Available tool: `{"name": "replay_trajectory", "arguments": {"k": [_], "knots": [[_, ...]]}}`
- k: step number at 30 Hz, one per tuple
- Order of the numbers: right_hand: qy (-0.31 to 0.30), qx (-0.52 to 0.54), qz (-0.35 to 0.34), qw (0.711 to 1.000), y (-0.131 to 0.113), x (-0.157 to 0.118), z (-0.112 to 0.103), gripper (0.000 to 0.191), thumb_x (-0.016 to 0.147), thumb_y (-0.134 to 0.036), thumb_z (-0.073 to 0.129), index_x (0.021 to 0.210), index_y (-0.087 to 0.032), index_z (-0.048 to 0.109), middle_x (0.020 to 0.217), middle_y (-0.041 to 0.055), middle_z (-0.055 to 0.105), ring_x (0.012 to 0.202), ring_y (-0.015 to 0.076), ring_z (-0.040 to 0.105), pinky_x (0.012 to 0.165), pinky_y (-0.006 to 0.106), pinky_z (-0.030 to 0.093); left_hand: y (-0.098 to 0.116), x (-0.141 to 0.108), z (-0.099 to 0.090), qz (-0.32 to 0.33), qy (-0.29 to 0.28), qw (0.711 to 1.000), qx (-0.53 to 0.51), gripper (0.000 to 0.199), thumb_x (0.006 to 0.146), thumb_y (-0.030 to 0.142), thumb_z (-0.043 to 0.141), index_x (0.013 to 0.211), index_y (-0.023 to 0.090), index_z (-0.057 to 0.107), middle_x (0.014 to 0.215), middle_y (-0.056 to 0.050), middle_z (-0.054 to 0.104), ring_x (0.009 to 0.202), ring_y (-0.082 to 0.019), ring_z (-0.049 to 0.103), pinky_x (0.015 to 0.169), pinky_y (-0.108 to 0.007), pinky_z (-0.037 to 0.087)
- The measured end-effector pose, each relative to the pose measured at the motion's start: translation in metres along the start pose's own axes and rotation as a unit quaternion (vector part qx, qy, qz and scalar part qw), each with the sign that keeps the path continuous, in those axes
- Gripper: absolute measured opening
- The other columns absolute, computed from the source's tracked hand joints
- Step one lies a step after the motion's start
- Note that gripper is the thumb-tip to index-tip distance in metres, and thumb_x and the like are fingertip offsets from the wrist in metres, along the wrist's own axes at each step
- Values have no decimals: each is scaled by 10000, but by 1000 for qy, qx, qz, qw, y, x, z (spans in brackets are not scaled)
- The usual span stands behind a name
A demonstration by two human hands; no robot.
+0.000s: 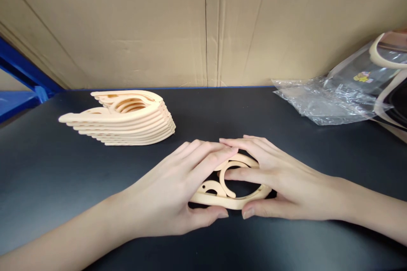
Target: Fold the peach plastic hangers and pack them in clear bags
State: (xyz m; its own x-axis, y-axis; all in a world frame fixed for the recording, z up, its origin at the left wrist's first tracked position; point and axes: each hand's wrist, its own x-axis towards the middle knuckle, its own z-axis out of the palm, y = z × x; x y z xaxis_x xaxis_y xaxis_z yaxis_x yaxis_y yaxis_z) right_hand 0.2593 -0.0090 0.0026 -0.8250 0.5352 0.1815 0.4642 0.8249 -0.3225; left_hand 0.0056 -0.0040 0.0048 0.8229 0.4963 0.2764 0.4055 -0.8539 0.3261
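A beige plastic piece (233,203) with a curved outer frame and a ring-like inner hook lies on the black table, between my hands. My left hand (187,182) grips its left part, fingers over the far side and thumb along the near edge. From the right, my right hand (280,178) holds the rounded end, with the thumb at the near edge and one finger reaching into the ring opening. The fingertips of both hands nearly meet at the far side. Parts of the piece are hidden under the fingers.
A stack of several similar beige pieces (136,125) stands at the back left of the black table (152,245). Clear plastic bags (330,101) lie at the back right, by a beige curved object (381,61). Cardboard (133,25) rises behind; a blue frame (25,67) is at left.
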Motion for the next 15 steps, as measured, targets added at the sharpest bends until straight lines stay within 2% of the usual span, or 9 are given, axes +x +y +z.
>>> {"name": "replay_trajectory", "arguments": {"k": [15], "knots": [[14,-12,-3,1000,-1,0,0,423,904,-495,598,1244,-244,621,1539,143,374,1417,269,337,1082,463,367,0,2,-1,-10,-11,1000,-10,724,832,336,713,1437,228,330,1363,-117,520,1207,-278,511,990,-401,456]]}}
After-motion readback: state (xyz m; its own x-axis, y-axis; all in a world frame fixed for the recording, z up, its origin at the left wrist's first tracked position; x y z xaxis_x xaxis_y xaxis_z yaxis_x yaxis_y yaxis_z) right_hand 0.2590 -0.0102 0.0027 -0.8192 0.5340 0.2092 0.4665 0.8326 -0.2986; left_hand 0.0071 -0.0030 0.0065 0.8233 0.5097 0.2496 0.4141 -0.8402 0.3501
